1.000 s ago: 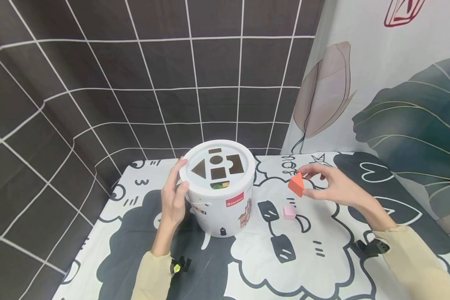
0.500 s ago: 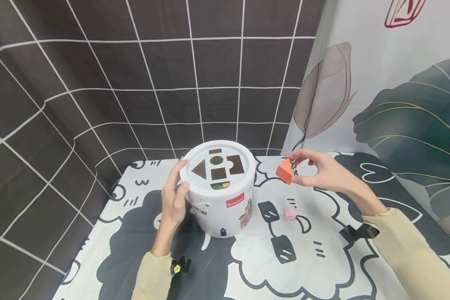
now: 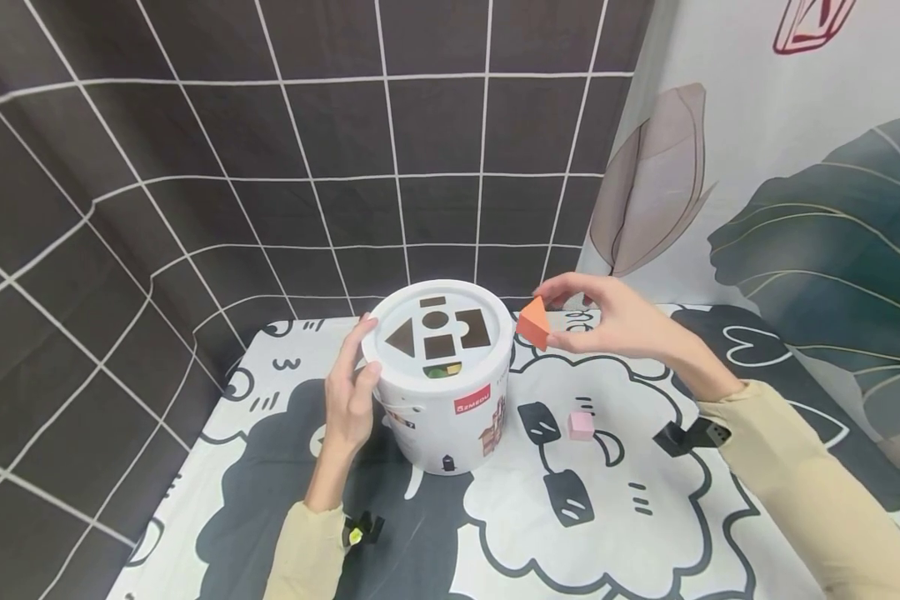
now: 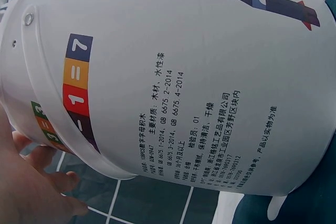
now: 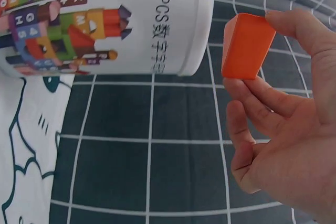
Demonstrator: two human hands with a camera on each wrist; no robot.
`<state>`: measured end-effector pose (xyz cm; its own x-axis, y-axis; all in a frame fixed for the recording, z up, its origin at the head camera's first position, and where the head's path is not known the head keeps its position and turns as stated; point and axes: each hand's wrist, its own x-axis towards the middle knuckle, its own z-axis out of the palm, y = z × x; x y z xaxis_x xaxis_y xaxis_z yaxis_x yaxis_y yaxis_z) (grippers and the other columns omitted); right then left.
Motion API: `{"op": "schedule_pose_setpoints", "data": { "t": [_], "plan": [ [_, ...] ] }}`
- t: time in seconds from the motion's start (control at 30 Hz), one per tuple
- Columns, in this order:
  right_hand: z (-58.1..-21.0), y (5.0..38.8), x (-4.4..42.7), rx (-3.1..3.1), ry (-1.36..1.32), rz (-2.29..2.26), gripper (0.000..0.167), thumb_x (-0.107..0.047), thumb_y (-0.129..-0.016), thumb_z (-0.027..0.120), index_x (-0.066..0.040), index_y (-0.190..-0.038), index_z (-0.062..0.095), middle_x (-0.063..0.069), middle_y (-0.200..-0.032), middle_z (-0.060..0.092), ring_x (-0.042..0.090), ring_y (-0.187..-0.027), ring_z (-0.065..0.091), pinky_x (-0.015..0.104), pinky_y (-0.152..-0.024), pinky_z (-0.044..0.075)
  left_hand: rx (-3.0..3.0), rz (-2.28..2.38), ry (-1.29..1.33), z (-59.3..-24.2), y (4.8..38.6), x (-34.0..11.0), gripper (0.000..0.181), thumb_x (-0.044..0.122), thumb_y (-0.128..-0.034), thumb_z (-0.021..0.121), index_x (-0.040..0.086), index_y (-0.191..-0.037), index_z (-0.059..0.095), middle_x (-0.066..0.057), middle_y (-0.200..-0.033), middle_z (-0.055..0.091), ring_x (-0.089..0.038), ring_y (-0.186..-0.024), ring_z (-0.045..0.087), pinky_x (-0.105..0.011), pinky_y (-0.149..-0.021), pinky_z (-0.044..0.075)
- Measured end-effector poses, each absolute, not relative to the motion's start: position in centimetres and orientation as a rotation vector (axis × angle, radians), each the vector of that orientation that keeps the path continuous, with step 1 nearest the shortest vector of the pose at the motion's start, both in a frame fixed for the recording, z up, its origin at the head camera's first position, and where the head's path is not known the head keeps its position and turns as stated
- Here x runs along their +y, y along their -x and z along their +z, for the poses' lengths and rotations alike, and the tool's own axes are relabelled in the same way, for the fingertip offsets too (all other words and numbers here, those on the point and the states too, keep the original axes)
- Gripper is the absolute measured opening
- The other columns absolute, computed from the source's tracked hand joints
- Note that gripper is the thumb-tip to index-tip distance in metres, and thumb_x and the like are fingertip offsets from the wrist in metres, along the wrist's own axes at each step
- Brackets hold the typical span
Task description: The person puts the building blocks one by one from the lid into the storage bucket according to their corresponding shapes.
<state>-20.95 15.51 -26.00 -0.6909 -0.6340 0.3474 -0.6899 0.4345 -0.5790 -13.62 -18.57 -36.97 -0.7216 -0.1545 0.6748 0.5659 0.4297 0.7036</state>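
A white bucket (image 3: pixel 446 425) stands upright, its lid (image 3: pixel 397 371) cut with several shaped holes, including a triangle, a circle and a square. My left hand (image 3: pixel 348 392) rests against the bucket's left side, fingers at the rim and thumb on the near side. In the left wrist view its fingers (image 4: pixel 58 182) are partly behind the bucket. My right hand (image 3: pixel 615 317) pinches an orange triangular block (image 3: pixel 534 323) between thumb and fingertips, held in the air beside the lid's right edge. In the right wrist view the block (image 5: pixel 248 45) is just off the rim.
A small pink cube (image 3: pixel 581 426) lies on the patterned cloth (image 3: pixel 615 517), right of the bucket. A dark gridded curtain (image 3: pixel 435 125) hangs behind, and a leaf-print curtain (image 3: pixel 750 167) at the right. Green and yellow pieces (image 3: pixel 444 369) show through the lid's front hole.
My right hand has carried the orange block left and slightly upward, from above the cloth to the bucket's rim. My left hand, the bucket and the pink cube have stayed put.
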Motion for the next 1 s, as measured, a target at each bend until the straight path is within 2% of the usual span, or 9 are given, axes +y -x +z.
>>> {"op": "schedule_pose_setpoints", "data": {
  "t": [0.2, 0.37, 0.7, 1.0],
  "plan": [
    [-25.3, 21.3, 13.1, -2.621, -1.262, 1.157, 0.048, -0.02, -0.08, 0.079, -0.01, -0.125, 0.065, 0.001, -0.112, 0.066, 0.019, -0.106, 0.055, 0.046, -0.094, 0.04, -1.995, -1.337, 0.349, -37.1, 13.6, -18.6, 0.057, 0.029, -0.0892, 0.047, 0.004, -0.14, 0.056, -0.014, -0.149, 0.049, -0.033, -0.138, 0.042, -0.055, -0.113, 0.026],
    [-24.9, 21.9, 10.5, -2.591, -1.318, 1.178, 0.049, -0.022, -0.079, 0.079, -0.008, -0.123, 0.066, 0.0, -0.113, 0.067, 0.019, -0.107, 0.056, 0.045, -0.096, 0.042, -1.999, -1.339, 0.346, -37.0, 13.6, -18.6, 0.057, 0.03, -0.0896, 0.048, 0.005, -0.14, 0.056, -0.013, -0.149, 0.048, -0.033, -0.138, 0.042, -0.056, -0.113, 0.026],
    [-24.8, 22.2, 6.6, -2.599, -1.375, 1.152, 0.051, -0.026, -0.078, 0.08, -0.009, -0.124, 0.065, 0.003, -0.113, 0.067, 0.023, -0.106, 0.056, 0.045, -0.084, 0.046, -2.008, -1.332, 0.338, -36.7, 13.6, -18.6, 0.055, 0.027, -0.0893, 0.047, 0.004, -0.139, 0.057, -0.012, -0.149, 0.048, -0.03, -0.14, 0.041, -0.053, -0.114, 0.026],
    [-25.3, 22.5, 4.1, -2.635, -1.403, 1.162, 0.054, -0.025, -0.079, 0.078, -0.006, -0.127, 0.063, 0.006, -0.116, 0.067, 0.022, -0.104, 0.058, 0.044, -0.086, 0.049, -2.038, -1.33, 0.323, -36.5, 13.4, -18.5, 0.055, 0.026, -0.0904, 0.045, 0.005, -0.14, 0.055, -0.009, -0.151, 0.047, -0.026, -0.14, 0.042, -0.054, -0.113, 0.027]
  ]
}}
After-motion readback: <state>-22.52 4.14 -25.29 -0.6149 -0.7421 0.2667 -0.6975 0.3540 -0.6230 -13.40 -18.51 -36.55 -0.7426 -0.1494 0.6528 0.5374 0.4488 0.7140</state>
